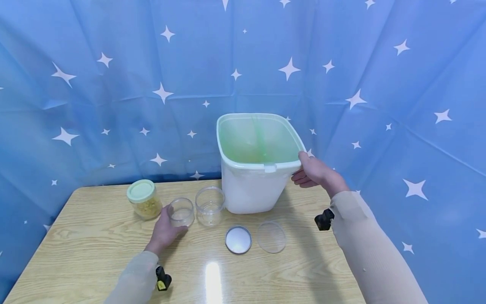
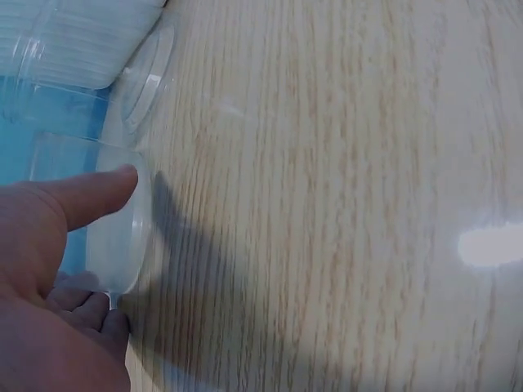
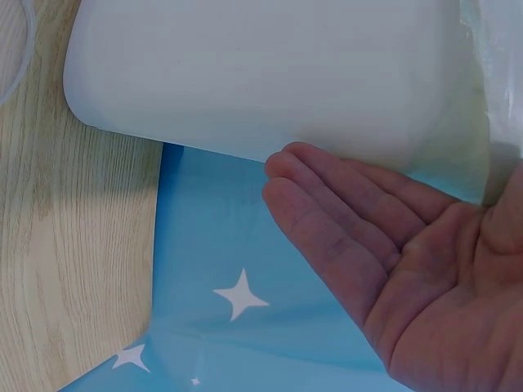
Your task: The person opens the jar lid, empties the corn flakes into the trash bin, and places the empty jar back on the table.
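Observation:
My left hand (image 1: 166, 230) holds a small clear round jar (image 1: 182, 217) between thumb and fingers at the left of the table. In the left wrist view the thumb (image 2: 98, 194) lies along its near side. Just right of it stands a taller clear container (image 1: 210, 207). My right hand (image 1: 315, 171) grips the right front corner of a large white bin (image 1: 248, 190), thumb on its pale green rim. In the right wrist view its fingers (image 3: 343, 212) extend straight along the bin's outer wall. A greenish translucent inside shows through the bin's open top.
A jar with a pale green lid (image 1: 141, 191) and yellow contents stands left of my left hand. In front of the bin lie a round silvery lid (image 1: 238, 240) and a clear disc (image 1: 271, 237). A blue star-patterned curtain (image 1: 129, 84) hangs behind the wooden table (image 1: 95, 240).

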Demonstrator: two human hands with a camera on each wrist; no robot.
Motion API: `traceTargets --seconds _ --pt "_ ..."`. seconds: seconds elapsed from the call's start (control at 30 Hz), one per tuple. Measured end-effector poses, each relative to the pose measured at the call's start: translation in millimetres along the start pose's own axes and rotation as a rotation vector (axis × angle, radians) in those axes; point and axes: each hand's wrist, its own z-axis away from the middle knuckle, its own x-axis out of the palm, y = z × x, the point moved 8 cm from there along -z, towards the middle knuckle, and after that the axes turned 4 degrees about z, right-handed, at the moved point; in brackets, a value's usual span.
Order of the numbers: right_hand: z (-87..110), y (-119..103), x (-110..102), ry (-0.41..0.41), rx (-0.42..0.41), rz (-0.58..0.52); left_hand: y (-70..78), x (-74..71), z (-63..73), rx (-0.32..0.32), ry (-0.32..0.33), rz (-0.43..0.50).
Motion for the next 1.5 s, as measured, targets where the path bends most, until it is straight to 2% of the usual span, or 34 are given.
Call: traceTargets --seconds 0.23,0.47,0.67,0.97,1.27,1.5 --pt "-0.8 -1 -1 -0.001 -0.002 0.005 -0.8 2.6 -1.9 -0.020 -0.010 -0.024" --pt "0.0 1 1 -0.014 -0.002 -0.003 -0.7 -4.2 6.9 -0.010 -0.058 -0.002" --pt "-0.6 0 0 -0.009 -0.015 0.007 -7.2 -22.0 15.0 -0.022 -0.096 -0.007" --pt "-0.8 0 1 -0.014 -0.017 0.011 -11.5 -54.3 23.5 0.007 -0.157 -0.127" --pt "-0.4 0 0 -0.010 -0.014 0.015 -17.1 -84.0 25.8 0.016 -0.124 -0.241" --pt "-0.6 1 0 -0.008 -0.010 0.010 -23.0 -95.8 25.7 -0.017 -0.115 -0.262"
